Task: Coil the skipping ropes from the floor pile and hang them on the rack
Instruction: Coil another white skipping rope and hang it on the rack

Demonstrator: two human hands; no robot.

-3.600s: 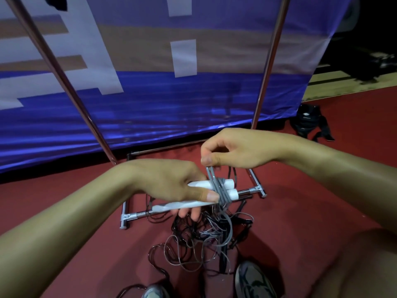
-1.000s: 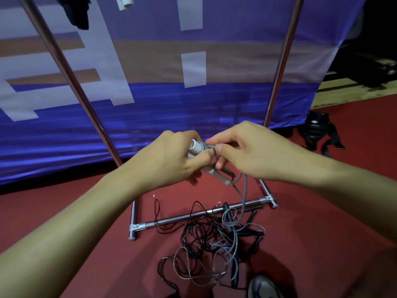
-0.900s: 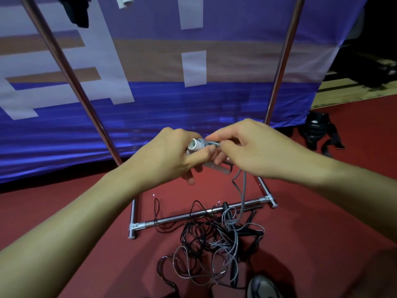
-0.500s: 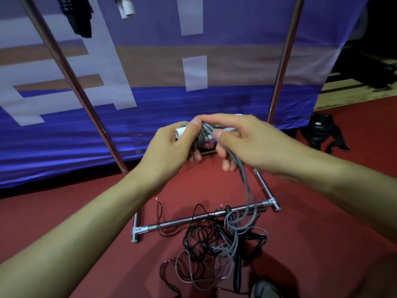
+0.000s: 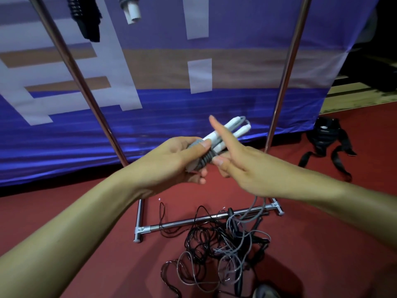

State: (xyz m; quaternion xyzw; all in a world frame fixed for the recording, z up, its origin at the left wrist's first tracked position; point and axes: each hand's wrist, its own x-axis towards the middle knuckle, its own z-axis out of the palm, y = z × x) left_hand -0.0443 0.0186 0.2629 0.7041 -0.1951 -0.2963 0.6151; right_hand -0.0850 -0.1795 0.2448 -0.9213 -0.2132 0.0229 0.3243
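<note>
1. A matte red floor [image 5: 86, 211] runs back to a glossy blue banner [image 5: 171, 108] with pale block shapes and a tan band; nothing on it reads as words.
2. At the top left edge, a black coiled rope [image 5: 87, 20] and a white-handled one [image 5: 131, 9] hang down in front of the banner.
3. The rack [image 5: 204, 221] is polished metal tube: two uprights rise, and a base bar lies on the floor with capped ends.
4. The left hand [image 5: 171, 162] grips a skipping rope [image 5: 209, 151], fingers curled under it and thumb pressed on the grey cord wound in tight ribbed turns round two smooth white handles that point up and right.
5. The right hand [image 5: 242, 166] touches the bundle; its forefinger sticks out straight, the other fingers are curled at the coil, and the cord trails from beneath it.
6. Below, beside the base bar, the floor pile [image 5: 219, 250] is a loose tangle of thin black and grey cords.
7. At the far right a black strapped bag [image 5: 326, 138] lies slumped.
</note>
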